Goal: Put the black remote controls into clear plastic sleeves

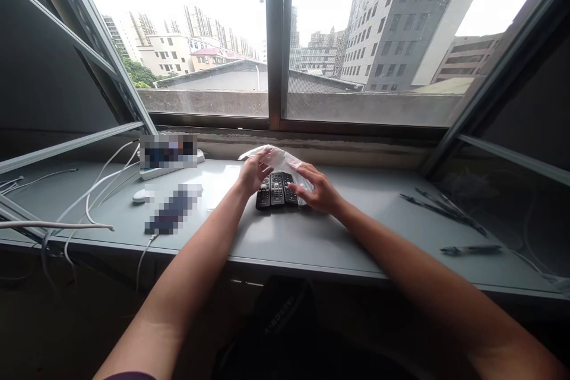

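Three black remote controls (276, 191) lie side by side on the grey shelf top (285, 243), between my two hands. A thin, clear plastic bag (281, 159) is stretched just above their far ends. My left hand (255, 173) grips the bag's left part, with its fingers pointing away from me. On the other side, my right hand (319, 189) has the bag's right part between its thumb and bent fingers. The right thumb reaches over the rightmost remote; whether it touches it, I cannot tell. My fingers and the bag cover the remotes' upper ends.
A white power strip (171, 171) with cables stands at the back left. Near it are a small white oval item (139, 196) and a blurred-out object (171, 211) on a cable. A pen (471, 250) and dark cables (445, 211) lie at the right. Metal struts and a window border the shelf.
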Demonstrator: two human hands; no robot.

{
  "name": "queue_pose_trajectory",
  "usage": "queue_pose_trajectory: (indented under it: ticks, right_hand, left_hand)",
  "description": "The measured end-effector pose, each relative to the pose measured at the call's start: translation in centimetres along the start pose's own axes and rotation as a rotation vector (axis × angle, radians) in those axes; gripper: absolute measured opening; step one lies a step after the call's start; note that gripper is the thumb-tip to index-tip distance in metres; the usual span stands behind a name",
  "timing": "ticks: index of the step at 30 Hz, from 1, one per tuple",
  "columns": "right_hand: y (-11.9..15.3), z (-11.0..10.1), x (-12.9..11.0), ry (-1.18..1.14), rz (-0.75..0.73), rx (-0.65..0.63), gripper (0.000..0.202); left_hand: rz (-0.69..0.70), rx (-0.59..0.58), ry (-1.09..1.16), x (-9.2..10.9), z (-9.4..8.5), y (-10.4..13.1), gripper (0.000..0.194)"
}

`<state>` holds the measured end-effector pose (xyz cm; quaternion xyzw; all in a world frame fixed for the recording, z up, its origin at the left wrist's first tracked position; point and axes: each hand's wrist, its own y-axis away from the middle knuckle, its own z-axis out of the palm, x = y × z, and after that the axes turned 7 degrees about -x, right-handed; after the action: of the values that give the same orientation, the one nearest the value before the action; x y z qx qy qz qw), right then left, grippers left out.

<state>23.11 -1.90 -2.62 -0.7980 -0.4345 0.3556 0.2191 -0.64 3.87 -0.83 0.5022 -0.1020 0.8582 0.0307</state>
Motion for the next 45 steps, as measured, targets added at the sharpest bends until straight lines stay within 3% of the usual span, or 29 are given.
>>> queue_pose_trajectory:
  ticks: [4,6,10,13,20,24,28,30,33,35,40,45]
  right_hand:
    - [0.0,0.1,-0.1,-0.076,0.068,-0.025,0.066]
    - [0.0,0.1,-0.3,-0.098,0.062,-0.042,0.066]
    - [-0.1,-0.1,-0.8,-0.113,0.040,-0.070,0.053]
    - [-0.2,-0.1,-1.0,-0.126,0.037,-0.060,0.056]
    - [-0.1,0.3,-0.7,-0.154,0.050,-0.054,0.067]
    - [-0.2,0.2,-0.8,-0.130,0.020,-0.084,0.056]
    - [-0.2,0.1,-1.1,-0.154,0.045,-0.033,0.054]
    - [-0.2,0.1,-1.1,-0.193,0.088,-0.030,0.060]
    - [-0.1,0.3,-0.9,-0.250,0.139,-0.071,0.070]
    - [-0.1,0.3,-0.9,-0.256,0.130,-0.089,0.067]
    - [-0.3,-0.2,-1.3,-0.267,0.099,-0.078,0.053]
    - [-0.3,-0.6,-1.8,-0.283,0.090,-0.082,0.052]
  left_hand:
    - [-0.046,-0.139,-0.029,0.0,0.3,0.4,0.039]
    - [-0.046,-0.154,-0.031,0.0,0.3,0.3,0.038]
    - [0.004,0.015,0.023,0.0,-0.3,-0.4,0.032]
    - [0.056,0.105,0.067,0.1,-0.8,-0.7,0.032]
    - [-0.014,-0.035,0.083,0.0,-0.5,-0.2,0.035]
    - [0.025,0.103,0.173,0.0,-0.8,-0.8,0.023]
    - [0.085,0.255,0.247,0.2,-1.6,-1.4,0.016]
    - [0.081,0.250,0.249,0.3,-1.8,-1.3,0.021]
    - [0.026,0.140,0.235,0.3,-1.5,-1.0,0.028]
    - [-0.008,0.095,0.232,0.3,-1.3,-0.8,0.029]
    - [0.033,0.234,0.327,0.3,-1.5,-1.0,0.007]
    - [0.104,0.350,0.410,0.7,-2.4,-1.3,0.004]
